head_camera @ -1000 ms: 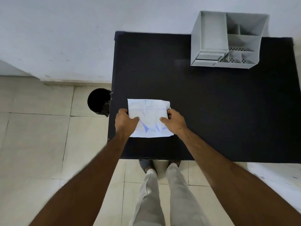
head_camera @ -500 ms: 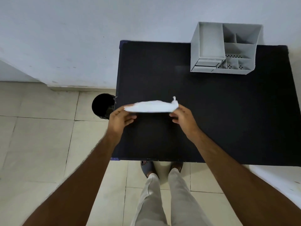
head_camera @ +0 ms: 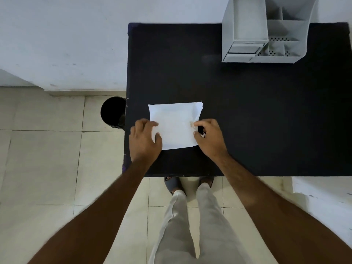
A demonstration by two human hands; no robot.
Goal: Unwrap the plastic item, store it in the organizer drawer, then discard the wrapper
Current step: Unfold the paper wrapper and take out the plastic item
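A flat white wrapped packet (head_camera: 175,124) lies on the black table (head_camera: 247,115) near its front left corner, plain side up. My left hand (head_camera: 145,140) rests on the packet's left edge, fingers spread over it. At the right edge, my right hand (head_camera: 209,137) pinches the wrapper between thumb and fingers. The grey organizer (head_camera: 264,31) stands at the table's back right, with its small drawer (head_camera: 242,50) at the lower left front, pushed in. What is inside the packet is hidden.
A black round bin (head_camera: 112,112) stands on the tiled floor against the table's left edge. A white wall runs behind the table. A white surface (head_camera: 323,197) lies at the lower right. My legs and feet are below the table's front edge.
The packet, printed side up a second ago, was lifted on edge and turned over. It now lies flat with the plain side up, and both hands are on its edges again.
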